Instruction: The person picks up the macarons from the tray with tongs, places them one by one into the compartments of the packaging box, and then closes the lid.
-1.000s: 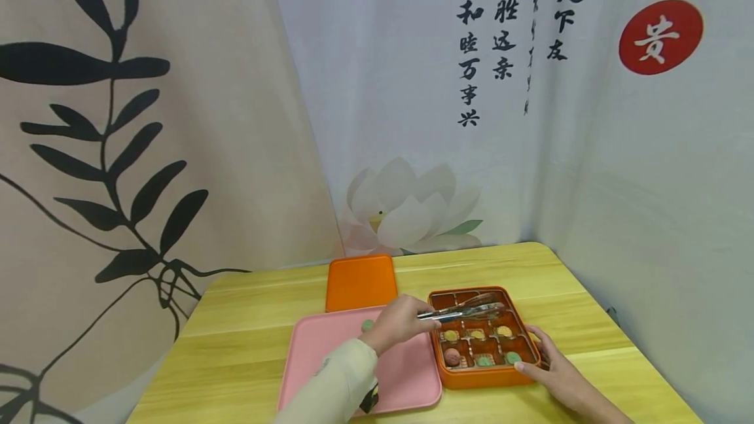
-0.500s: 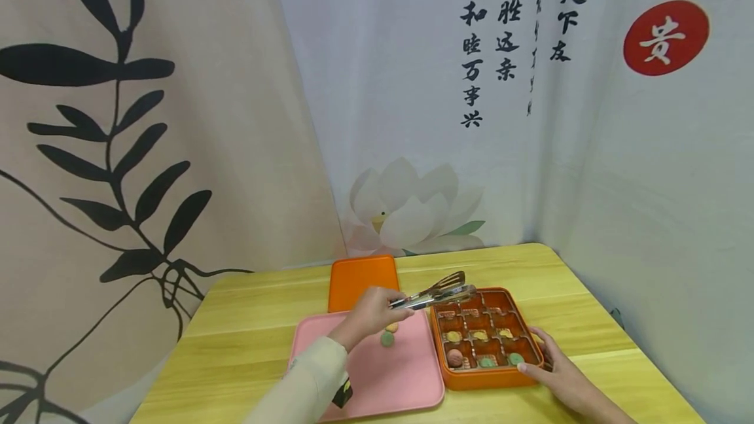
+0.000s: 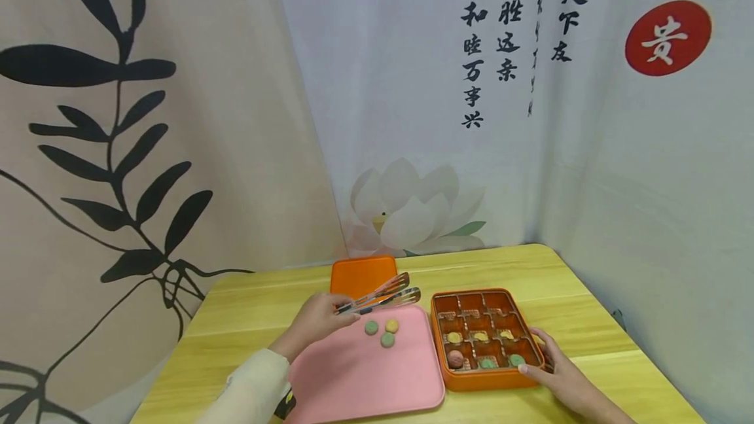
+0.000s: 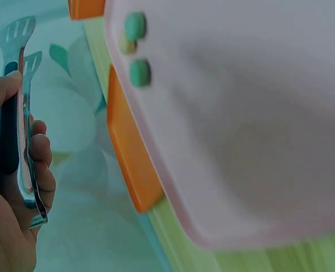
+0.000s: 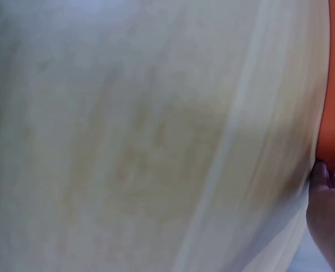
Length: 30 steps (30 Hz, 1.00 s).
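My left hand (image 3: 318, 317) grips a pair of metal tongs (image 3: 383, 294) with dark handle grips, above the far left part of the pink tray (image 3: 365, 381). The slotted ends of the tongs stand apart with nothing between them. On the tray lie two green macarons (image 3: 387, 339) and a yellow macaron (image 3: 391, 326). To the right, my right hand (image 3: 559, 371) holds the near right corner of an orange divided box (image 3: 483, 381), thumb at its rim. Its middle row shows yellow macarons (image 3: 480, 336); the front row has a pink macaron (image 3: 455, 358) and green macarons (image 3: 516, 360).
An orange lid (image 3: 353, 275) lies behind the tray, partly behind the tongs. The wood-patterned table (image 3: 235, 319) meets a printed curtain (image 3: 265, 116) at the back and right. The back compartments of the box show no macarons.
My left hand has moved left with the tongs, from above the box to above the tray, uncovering the macarons and the back compartments. My right hand stays at the box.
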{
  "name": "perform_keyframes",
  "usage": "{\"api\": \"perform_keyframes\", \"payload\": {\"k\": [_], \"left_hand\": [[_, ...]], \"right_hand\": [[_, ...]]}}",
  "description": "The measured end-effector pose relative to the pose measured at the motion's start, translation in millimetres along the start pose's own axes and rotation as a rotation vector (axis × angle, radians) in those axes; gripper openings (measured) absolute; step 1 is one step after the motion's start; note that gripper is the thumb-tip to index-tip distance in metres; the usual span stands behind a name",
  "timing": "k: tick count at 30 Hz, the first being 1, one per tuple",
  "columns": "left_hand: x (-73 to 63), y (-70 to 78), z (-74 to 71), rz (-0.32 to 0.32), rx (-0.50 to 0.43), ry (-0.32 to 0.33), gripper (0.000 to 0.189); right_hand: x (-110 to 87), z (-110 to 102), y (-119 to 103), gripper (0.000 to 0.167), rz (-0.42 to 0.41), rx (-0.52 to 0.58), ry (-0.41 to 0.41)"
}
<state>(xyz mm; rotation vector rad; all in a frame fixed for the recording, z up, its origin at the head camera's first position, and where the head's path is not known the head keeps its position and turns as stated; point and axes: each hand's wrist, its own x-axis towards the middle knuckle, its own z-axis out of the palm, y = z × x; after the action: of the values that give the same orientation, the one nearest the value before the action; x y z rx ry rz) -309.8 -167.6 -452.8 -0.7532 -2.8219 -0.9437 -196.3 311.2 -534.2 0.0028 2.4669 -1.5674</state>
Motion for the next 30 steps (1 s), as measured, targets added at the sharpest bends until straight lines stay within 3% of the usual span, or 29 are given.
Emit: {"api": "perform_keyframes", "payload": {"k": [5,10,19,30], "left_hand": [[-22.1,-21.8,-12.8,-0.058,-0.005,0.017,0.025],[-43.3,-39.1,-17.8,-0.108,-0.036,-0.019,0.036],[-63.6,-61.8,-8.9,-0.019,-0.011,-0.050,0.020],[-73.3,-64.2,7.9,-0.010,0.007,-0.049,0.023]], "right_hand": [[0.1,0.5,0.3,0.083,0.005,0.006,0.015],[0.3,0.2,-1.3,0.083,0.007,0.001,0.010],[1.5,-0.1,1.3,0.083,0.001,0.029,-0.001],[0.7,1.1,1.9,0.083,-0.011,0.036,0.007]]}}
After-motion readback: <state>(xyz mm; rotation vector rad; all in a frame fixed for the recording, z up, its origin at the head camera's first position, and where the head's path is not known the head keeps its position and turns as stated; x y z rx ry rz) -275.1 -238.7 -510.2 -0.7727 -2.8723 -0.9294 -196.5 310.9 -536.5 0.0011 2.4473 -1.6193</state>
